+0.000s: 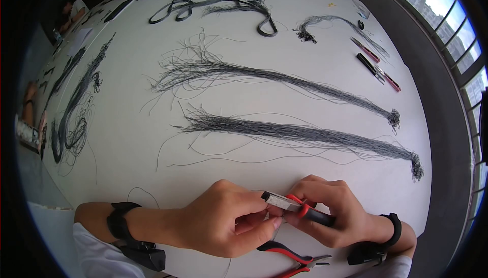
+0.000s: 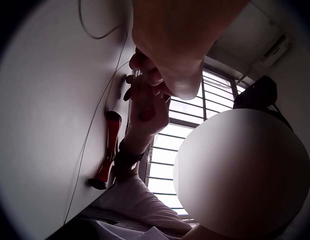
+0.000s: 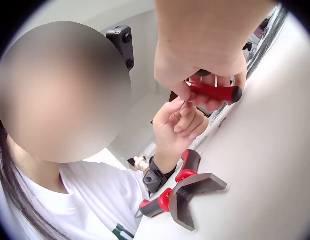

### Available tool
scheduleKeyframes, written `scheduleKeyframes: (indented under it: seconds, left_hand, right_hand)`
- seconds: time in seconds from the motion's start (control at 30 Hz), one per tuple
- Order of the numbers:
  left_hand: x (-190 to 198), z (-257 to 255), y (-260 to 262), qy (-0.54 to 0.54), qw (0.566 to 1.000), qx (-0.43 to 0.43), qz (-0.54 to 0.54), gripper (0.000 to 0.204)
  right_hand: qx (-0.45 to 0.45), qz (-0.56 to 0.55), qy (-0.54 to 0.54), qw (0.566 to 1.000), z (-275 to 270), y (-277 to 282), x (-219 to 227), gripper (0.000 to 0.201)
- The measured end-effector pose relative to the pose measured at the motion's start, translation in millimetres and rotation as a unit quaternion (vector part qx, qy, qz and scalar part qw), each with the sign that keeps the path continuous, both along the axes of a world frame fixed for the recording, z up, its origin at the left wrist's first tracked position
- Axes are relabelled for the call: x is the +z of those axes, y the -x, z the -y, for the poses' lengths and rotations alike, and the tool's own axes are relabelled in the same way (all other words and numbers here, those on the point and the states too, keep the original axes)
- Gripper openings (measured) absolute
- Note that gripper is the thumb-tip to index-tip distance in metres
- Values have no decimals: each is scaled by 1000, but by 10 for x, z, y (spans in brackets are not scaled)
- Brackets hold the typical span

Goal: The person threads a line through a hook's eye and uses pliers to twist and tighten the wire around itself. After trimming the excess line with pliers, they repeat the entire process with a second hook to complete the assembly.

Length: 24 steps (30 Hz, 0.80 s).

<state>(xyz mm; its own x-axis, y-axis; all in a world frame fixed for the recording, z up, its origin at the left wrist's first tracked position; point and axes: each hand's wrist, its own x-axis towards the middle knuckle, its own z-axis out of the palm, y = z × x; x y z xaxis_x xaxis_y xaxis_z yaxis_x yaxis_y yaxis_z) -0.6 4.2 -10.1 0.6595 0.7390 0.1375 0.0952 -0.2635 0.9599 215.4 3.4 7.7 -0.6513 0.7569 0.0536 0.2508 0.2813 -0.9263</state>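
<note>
Head view: at six o'clock, left hand (image 1: 223, 222), grip pinched at thumb and fingertips; at four, right hand (image 1: 338, 209), grip closed round red-and-black pliers (image 1: 300, 207), tip toward ten, between both hands; at five, second pliers (image 1: 306, 263), lying on bench (image 1: 127, 151); centre and toward twelve, two dark wire bundles (image 1: 305, 133). Left wrist view: fine wire (image 2: 93, 119), trailing from eleven o'clock, near both hands, down to seven; second pliers at eight. Right wrist view: fine wire between left fingertips, near centre; held pliers at two; second pliers at five, spread wide.
</note>
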Motion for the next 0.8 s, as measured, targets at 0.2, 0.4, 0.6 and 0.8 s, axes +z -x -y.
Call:
scheduleKeyframes:
  seconds: [0.2,0.4,0.6,0.8]
  left_hand:
    - [-1,-11,7,-48,999,-13,3,9]
    - [4,-3,-16,-30,999,-9,23,6]
    - [21,8,-1,-2,1000,-16,27,8]
    - [13,4,17,28,999,-30,21,9]
  right_hand:
    - [5,14,43,999,6,-8,13,15]
    - [-2,23,130,991,6,-9,62,12]
    - [3,19,182,983,10,-15,50,9]
    - [5,16,176,984,7,-7,54,7]
